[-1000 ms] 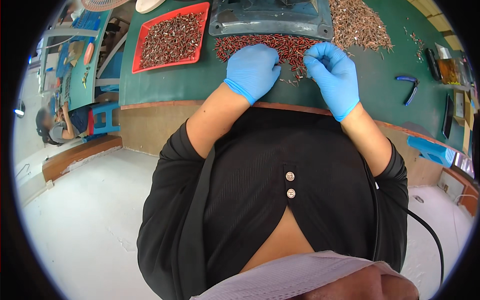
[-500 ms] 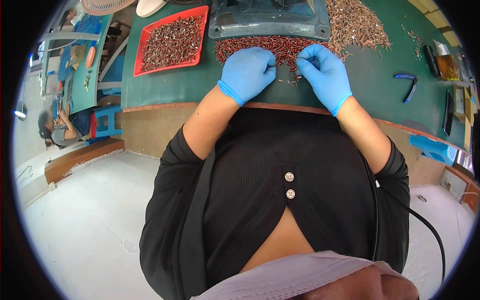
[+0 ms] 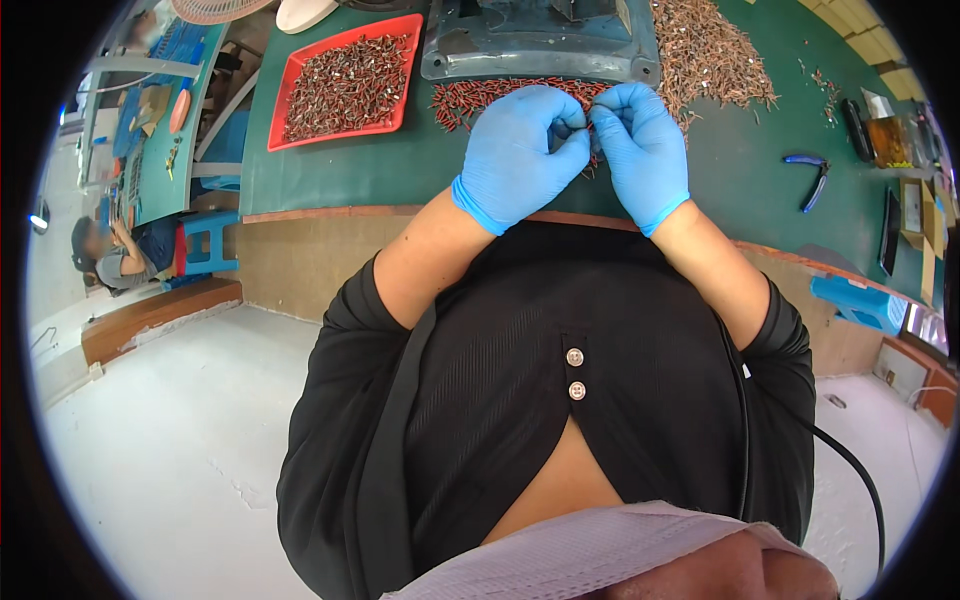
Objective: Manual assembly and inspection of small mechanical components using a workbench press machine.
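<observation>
Both gloved hands, left hand and right hand, are pinching together on a tiny part; keeping fingertips close over the red pile at 12 o'clock seems wise.

ahead: grey machine base blocks | right: bare green tabletop

Single head view, worn high, looking steeply down the chest. Close on the torso at centre and lower frame; green bench across the top, floor at lower left. Fisheye bending toward the rim; far corners black, right edge probably cropped. No second view sharing anything.
</observation>
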